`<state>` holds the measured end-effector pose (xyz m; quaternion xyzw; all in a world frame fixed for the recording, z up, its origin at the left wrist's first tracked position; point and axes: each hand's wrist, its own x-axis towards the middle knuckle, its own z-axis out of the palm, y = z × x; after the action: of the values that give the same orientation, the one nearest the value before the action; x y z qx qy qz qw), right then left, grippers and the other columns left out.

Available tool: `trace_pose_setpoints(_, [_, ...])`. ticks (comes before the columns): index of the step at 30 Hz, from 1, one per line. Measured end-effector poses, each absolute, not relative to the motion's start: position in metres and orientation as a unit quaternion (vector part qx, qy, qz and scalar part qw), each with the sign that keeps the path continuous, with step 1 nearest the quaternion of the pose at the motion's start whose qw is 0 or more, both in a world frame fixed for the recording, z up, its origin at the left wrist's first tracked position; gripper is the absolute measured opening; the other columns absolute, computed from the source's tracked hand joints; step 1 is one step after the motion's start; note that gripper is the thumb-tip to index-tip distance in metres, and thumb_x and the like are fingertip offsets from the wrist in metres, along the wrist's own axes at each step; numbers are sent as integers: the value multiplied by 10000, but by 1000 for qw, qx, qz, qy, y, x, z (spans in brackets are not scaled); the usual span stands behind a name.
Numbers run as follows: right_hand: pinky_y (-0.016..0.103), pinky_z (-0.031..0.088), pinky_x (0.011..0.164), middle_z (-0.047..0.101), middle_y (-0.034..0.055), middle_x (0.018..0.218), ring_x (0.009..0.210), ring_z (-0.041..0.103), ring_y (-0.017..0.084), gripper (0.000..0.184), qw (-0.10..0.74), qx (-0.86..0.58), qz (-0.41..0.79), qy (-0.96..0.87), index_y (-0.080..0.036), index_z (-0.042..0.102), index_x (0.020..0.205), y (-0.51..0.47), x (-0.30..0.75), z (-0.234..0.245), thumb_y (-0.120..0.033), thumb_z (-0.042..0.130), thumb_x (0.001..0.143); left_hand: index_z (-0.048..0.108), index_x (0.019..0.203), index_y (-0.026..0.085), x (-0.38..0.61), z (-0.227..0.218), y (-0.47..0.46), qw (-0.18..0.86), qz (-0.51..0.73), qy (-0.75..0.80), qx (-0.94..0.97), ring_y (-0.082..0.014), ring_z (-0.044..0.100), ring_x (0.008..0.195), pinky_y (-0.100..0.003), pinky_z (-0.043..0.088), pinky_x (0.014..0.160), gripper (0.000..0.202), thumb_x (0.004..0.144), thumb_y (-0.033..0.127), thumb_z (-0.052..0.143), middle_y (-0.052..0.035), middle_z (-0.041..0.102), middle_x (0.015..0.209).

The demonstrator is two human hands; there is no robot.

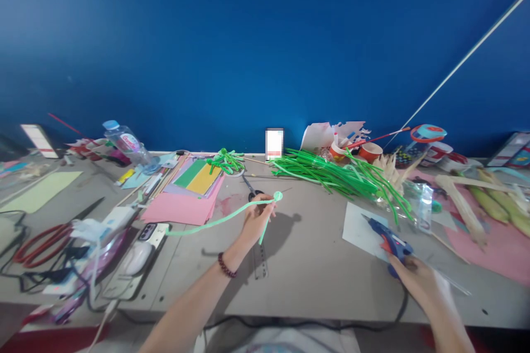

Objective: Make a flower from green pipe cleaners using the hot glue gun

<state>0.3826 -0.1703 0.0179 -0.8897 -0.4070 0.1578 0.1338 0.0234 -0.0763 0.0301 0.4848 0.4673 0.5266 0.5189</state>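
Note:
My left hand (255, 223) is closed on a light green pipe cleaner (219, 219), raised over the middle of the grey table (306, 270). The pipe cleaner curls into a small loop at its right end and trails left toward a phone. A dark bead bracelet sits on that wrist. My right hand (414, 278) grips the handle of a blue glue gun (387, 240) at the lower right. Its nozzle points up-left over a white paper sheet (358, 226). Black scissors (252, 190) lie just beyond my left hand.
A heap of dark green pipe cleaners (335, 174) lies at the back centre-right. Coloured paper sheets (190, 193) lie to the left, with a water bottle (128, 146) behind. Cables, a phone (153, 231) and red-handled scissors crowd the left edge. Corn husks (480, 198) lie at the right.

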Motion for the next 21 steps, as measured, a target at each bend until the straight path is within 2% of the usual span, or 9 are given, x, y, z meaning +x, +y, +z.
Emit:
trace_pose_setpoints(2, [346, 460, 482, 642, 68, 475, 493, 626, 268, 292, 183, -887, 213, -367, -241, 583, 545, -171, 383, 19, -524, 571, 617, 549, 881, 169, 24, 29, -75, 514, 525, 472, 487, -99, 547, 577, -201, 410, 495, 256, 771, 389, 619, -13, 613, 731])
trace_pose_setpoints(4, [313, 416, 400, 650, 62, 484, 416, 592, 234, 275, 237, -877, 277, -312, -227, 586, 609, -173, 380, 19, -502, 582, 614, 556, 882, 171, 24, 28, -75, 517, 525, 472, 485, -98, 551, 578, -202, 413, 499, 265, 767, 401, 621, -16, 618, 745])
trace_pose_setpoints(9, [234, 274, 289, 679, 62, 586, 334, 484, 145, 358, 382, -812, 382, -222, -194, 584, 768, -180, 372, 19, -482, 670, 573, 578, 880, 169, 24, 27, -79, 517, 524, 459, 497, -104, 533, 571, -209, 391, 494, 269, 769, 411, 618, -7, 598, 703])
trace_pose_setpoints(12, [227, 239, 270, 690, 65, 638, 341, 468, 133, 442, 468, -750, 413, -218, -196, 574, 854, -180, 367, 21, -449, 732, 528, 590, 855, 166, 24, 29, -80, 518, 528, 462, 489, -106, 521, 550, -216, 377, 487, 264, 759, 408, 630, -4, 597, 675])
trace_pose_setpoints(17, [215, 266, 288, 703, 60, 712, 381, 497, 125, 424, 513, -679, 459, -254, -196, 545, 872, -176, 341, 32, -411, 754, 572, 626, 803, 154, 26, 34, -80, 522, 543, 471, 459, -110, 532, 545, -217, 366, 470, 285, 722, 426, 658, -37, 646, 725])
trace_pose_setpoints(21, [239, 361, 360, 695, 61, 744, 435, 535, 137, 414, 557, -604, 468, -324, -191, 531, 847, -169, 306, 41, -426, 766, 599, 651, 791, 157, 26, 34, -81, 498, 557, 475, 466, -114, 542, 563, -226, 406, 533, 257, 727, 406, 652, -31, 641, 700])
